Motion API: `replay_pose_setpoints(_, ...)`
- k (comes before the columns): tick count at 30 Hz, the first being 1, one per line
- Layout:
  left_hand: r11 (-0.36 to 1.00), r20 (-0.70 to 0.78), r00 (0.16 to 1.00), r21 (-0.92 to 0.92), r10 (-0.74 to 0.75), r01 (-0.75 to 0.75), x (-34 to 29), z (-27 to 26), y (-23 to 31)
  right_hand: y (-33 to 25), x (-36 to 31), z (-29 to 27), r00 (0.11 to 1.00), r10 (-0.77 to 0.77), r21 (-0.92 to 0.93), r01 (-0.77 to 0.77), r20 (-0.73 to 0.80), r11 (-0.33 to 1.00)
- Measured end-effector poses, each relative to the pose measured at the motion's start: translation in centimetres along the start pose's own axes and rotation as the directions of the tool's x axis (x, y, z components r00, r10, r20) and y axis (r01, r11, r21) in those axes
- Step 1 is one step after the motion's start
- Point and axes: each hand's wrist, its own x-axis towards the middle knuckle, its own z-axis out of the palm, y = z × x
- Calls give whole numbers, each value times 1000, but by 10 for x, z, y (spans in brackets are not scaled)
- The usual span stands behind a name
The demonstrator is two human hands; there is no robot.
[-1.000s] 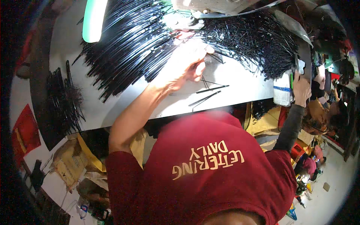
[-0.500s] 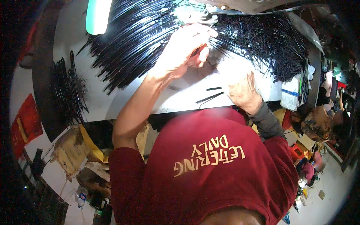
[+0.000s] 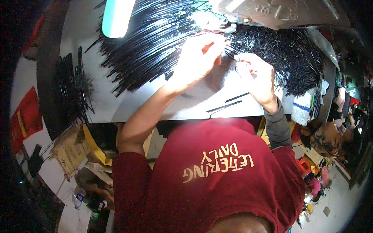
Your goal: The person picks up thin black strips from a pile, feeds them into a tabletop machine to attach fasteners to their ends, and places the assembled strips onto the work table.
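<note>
My left hand is closed in a pinch beside a small metal machine part under the lamp. Glare hides what lies between its fingertips. Right of it, my right hand has its fingers curled together at the edge of a heap of thin black strips; a thin dark piece shows at its fingertips, too small to name. Behind my left hand, long black strips fan across the white tabletop. Near the front edge lie a black strip and another black strip, apart from both hands.
A white and green lamp hangs over the far left. The brown machine body overhangs the back. At the left edge lies a smaller bunch of black strips. A clear and blue package sits at the right edge. A cardboard box stands below left.
My right hand has lifted and moved up and right from the tabletop toward my left hand, its fingers now curled. The whole view has shifted slightly; my left hand stays by the machine part.
</note>
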Motion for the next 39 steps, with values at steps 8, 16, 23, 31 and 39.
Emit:
replay_pose_setpoints(8, 966, -180, 953, 134, 241, -219, 2, 5, -5, -22, 18, 15, 969, -188, 10, 192, -160, 981)
replay_pose_setpoints(16, 845, -214, 852, 379, 477, -378, 1, 2, -2, -20, 21, 26, 967, -180, -28, 178, -182, 984)
replay_pose_setpoints(23, 574, -125, 702, 684, 701, -451, 2, -1, -6, -24, 23, 31, 957, -198, -58, 190, -214, 980)
replay_pose_setpoints(31, 558, -118, 716, 716, 689, -420, 0, -3, -2, -22, 23, 35, 957, -174, -20, 175, -231, 984)
replay_pose_setpoints(39, 524, -63, 707, 717, 705, -459, 3, -8, -12, -20, 24, 37, 961, -164, -28, 162, -223, 986)
